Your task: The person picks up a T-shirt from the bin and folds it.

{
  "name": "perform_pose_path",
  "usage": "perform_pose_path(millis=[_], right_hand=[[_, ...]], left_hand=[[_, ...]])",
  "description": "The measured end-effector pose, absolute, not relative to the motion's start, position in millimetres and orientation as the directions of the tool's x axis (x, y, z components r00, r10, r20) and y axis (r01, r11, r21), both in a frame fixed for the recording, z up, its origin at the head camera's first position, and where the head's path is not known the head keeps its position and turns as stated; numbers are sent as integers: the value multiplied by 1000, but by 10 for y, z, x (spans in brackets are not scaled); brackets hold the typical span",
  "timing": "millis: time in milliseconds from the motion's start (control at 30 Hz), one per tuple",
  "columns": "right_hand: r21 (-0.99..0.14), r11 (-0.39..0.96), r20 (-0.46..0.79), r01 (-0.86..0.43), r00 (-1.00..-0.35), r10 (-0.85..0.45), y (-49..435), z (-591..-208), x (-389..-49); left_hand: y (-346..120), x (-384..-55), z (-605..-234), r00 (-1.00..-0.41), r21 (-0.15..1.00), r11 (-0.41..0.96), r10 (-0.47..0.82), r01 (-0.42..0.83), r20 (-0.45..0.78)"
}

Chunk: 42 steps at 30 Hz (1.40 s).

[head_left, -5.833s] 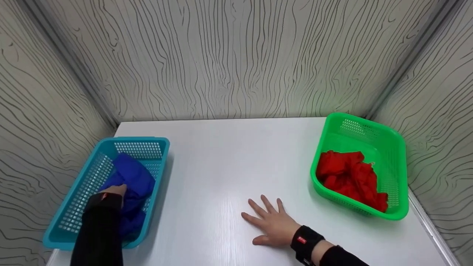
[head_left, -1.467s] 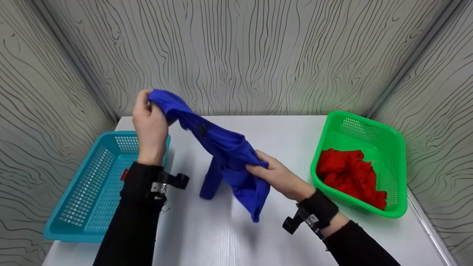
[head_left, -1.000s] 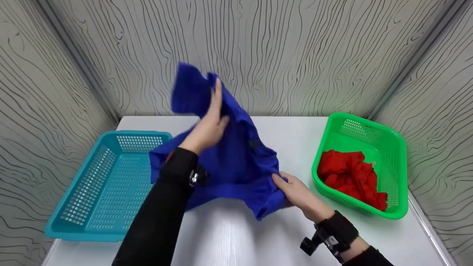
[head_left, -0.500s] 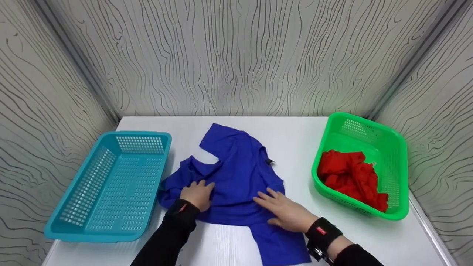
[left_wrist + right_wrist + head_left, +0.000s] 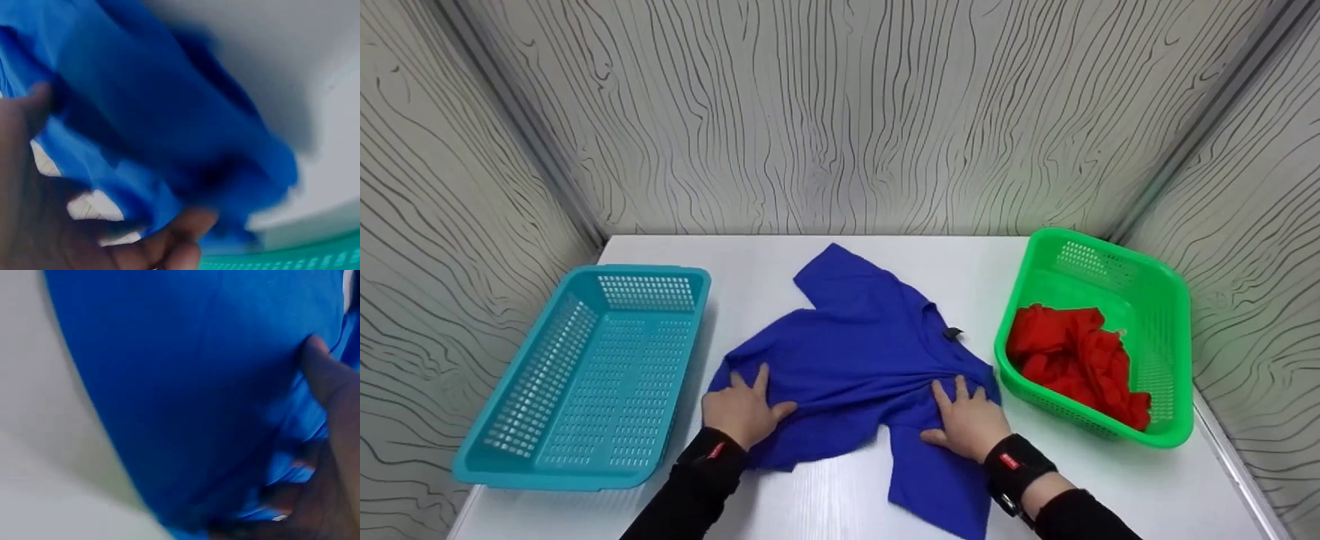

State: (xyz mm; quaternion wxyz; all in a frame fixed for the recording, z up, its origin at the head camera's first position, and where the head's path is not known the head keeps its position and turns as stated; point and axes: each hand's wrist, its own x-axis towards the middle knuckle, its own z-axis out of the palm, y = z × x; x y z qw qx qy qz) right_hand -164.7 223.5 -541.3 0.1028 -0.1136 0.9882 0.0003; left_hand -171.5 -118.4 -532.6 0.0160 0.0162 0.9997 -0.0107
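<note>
A blue short-sleeved T-shirt (image 5: pixel 847 337) lies spread on the white table, its collar with a dark tag toward the right and its hem toward the left. Near the hem, my left hand (image 5: pixel 741 411) rests on the fabric with fingers spread. My right hand (image 5: pixel 969 424) presses on the shoulder area beside the near sleeve, fingers also spread. Creases run across the cloth between both hands. In the left wrist view the blue fabric (image 5: pixel 157 101) is blurred beside the fingers. The right wrist view shows the sleeve (image 5: pixel 169 371) flat under the thumb side.
At the left stands a teal perforated basket (image 5: pixel 701 300) with nothing inside. A green basket (image 5: pixel 1181 360) at the right holds crumpled red cloth (image 5: pixel 1072 360), its near-left side close to the shirt's shoulder. Patterned panels (image 5: pixel 840 120) enclose the table's back and sides.
The blue T-shirt came out of the teal basket, was held up by both hands, then laid on the table. Since half a second ago it has shifted right and spread flatter.
</note>
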Motion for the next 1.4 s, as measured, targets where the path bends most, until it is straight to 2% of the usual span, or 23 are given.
perform_pose_path(millis=[100, 200, 267, 333, 433, 533, 667, 800, 900, 1067, 1233, 1300, 1400], right_hand=[[24, 976, -113, -216, -971, -212, 2260, -5362, -1722], [-5, 957, 76, -290, -954, -289, 2300, -5391, -1827], [-31, 929, 196, -368, -914, -356, 2319, -5451, -1900], [-62, 889, 258, -453, -868, -424, 2333, -5522, -1956], [-181, 839, 196, -512, -855, -480, 2336, -5600, -2006], [-240, 844, 140, -480, -877, -459, 2339, -5654, -2030], [-87, 899, 261, -429, -881, -395, 2333, -5663, -2068], [0, 947, 306, -320, -902, -305, 2313, -5630, -2112], [-23, 969, 289, -245, -930, -228, 2283, -5624, -2166], [-37, 986, 342, -164, -929, -142, 2236, -5637, -2257], [-85, 993, 347, -77, -937, -43, 2254, -5637, -2308], [-112, 992, 338, -57, -941, -16, 2270, -5634, -2340], [-197, 980, 326, -14, -944, 52, 2280, -5598, -2425]], left_hand=[[-1244, -1697, -5359, -998, -44, 998, 53, 51, 42], [-1314, -1702, -5432, -993, -25, 997, 74, 72, 93], [-1349, -1729, -5465, -996, 49, 996, 69, 71, 48], [-1376, -1779, -5490, -999, 160, 986, 37, 40, 19], [-1411, -1880, -5509, -998, 333, 942, -53, -45, 16], [-1464, -1970, -5504, -991, 398, 910, -136, -121, 9], [-1517, -2050, -5419, -991, 382, 917, -131, -113, 21], [-1486, -2106, -5260, -994, 450, 892, -79, -34, 80], [-1429, -2127, -5160, -996, 483, 876, -52, -9, 76], [-1386, -2176, -5072, -999, 434, 901, -15, 5, 44], [-1446, -2257, -4973, -996, 489, 871, -17, -57, -86], [-1477, -2288, -4944, -999, 476, 878, -19, -41, -51], [-1504, -2330, -4920, -993, 354, 935, -45, -2, 113]])
